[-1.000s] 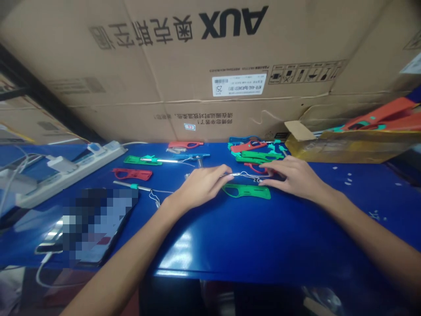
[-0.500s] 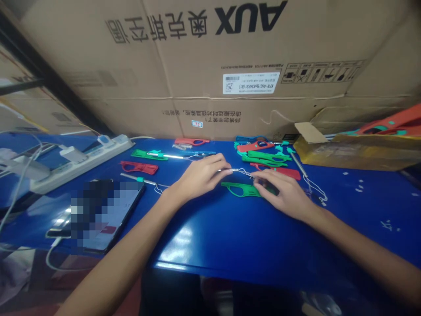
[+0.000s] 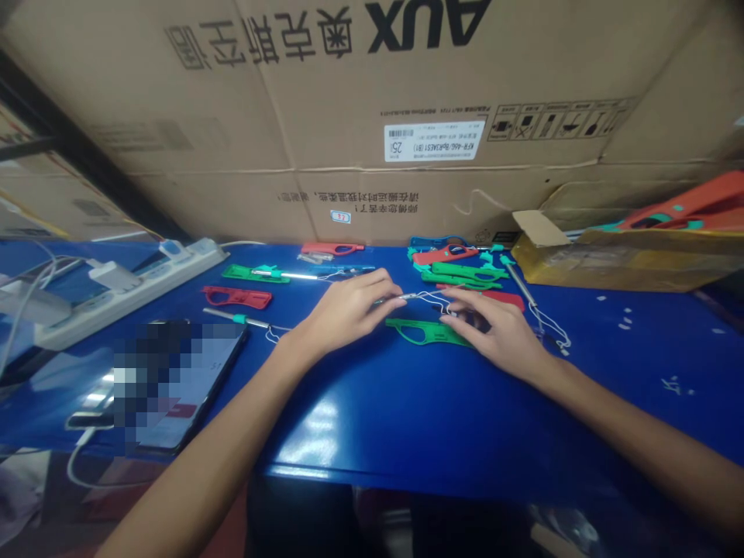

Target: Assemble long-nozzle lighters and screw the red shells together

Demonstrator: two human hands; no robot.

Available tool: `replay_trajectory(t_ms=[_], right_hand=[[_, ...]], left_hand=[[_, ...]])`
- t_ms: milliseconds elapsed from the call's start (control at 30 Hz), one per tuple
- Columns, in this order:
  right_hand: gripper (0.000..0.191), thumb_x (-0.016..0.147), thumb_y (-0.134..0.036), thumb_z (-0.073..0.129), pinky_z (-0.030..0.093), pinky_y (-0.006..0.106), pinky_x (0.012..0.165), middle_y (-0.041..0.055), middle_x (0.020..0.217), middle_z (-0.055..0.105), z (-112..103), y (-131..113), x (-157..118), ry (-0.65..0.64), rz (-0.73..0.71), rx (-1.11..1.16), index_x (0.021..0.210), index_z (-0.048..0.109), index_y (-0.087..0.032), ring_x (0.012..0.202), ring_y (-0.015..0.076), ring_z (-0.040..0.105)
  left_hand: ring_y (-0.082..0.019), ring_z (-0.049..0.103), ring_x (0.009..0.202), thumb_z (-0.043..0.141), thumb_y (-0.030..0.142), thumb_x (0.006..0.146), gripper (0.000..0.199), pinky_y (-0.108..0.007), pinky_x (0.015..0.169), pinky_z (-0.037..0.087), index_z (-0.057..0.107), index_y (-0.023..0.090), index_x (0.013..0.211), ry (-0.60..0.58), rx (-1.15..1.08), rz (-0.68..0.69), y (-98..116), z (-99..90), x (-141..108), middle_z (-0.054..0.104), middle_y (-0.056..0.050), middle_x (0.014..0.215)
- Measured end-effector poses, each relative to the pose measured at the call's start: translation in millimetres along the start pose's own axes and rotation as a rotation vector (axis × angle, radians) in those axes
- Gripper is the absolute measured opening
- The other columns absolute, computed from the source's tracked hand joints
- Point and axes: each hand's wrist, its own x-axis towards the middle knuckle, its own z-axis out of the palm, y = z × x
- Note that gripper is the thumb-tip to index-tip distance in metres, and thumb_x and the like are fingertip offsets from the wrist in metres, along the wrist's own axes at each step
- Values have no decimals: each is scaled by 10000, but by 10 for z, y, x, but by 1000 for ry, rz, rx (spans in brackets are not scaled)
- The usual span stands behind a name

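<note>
My left hand (image 3: 354,310) is closed in a pinch on a thin metal lighter tube (image 3: 408,296), much of it hidden by the fingers. White wires (image 3: 428,304) run from the tube's end toward my right hand (image 3: 500,329), whose fingers curl around a small dark piece (image 3: 477,320) at the wires' other end. Directly under the hands lies a green lighter handle half (image 3: 415,332), its right end covered by the right hand. Behind the right hand sit green handle parts (image 3: 462,274) and an orange handle (image 3: 445,255).
At left are a phone (image 3: 198,395), a white power strip (image 3: 139,291) with plugs, a red handle half (image 3: 237,297) and another wired tube (image 3: 232,317). A small open carton (image 3: 616,260) with orange handles stands at right. A large cardboard box (image 3: 325,124) walls off the back.
The view has shifted slightly, so things appear a little further left. My right index finger has lifted and straightened by the wires, which now spread apart more. My left hand keeps its hold on the tube.
</note>
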Motion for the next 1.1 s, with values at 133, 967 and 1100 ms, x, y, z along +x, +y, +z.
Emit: replay_trajectory(t_ms=[133, 967, 1100], right_hand=[[345, 924, -317, 713, 582, 313, 723, 62, 943, 755, -6, -1, 8, 24, -18, -29, 1219, 685, -139, 737, 169, 683], [290, 1029, -258, 517, 628, 377, 804, 106, 1094, 791, -71, 13, 9, -27, -75, -104, 1179, 741, -152, 934, 260, 774], [303, 1030, -262, 502, 630, 400, 848, 87, 1157, 777, -67, 10, 7, -83, -60, -45, 1208, 738, -196, 998, 261, 763]], left_hand=[[-154, 650, 888, 481, 385, 1061, 294, -278, 766, 493, 684, 173, 1084, 29, -34, -46, 56, 26, 6, 681, -43, 1024], [-216, 652, 1248, 453, 423, 1066, 446, -390, 1069, 522, 538, 226, 1457, -123, -201, -84, 202, 86, -7, 645, -59, 1413], [-230, 653, 1245, 457, 404, 1065, 412, -415, 1053, 526, 582, 235, 1421, -99, -228, -52, 226, 143, 6, 675, -69, 1369]])
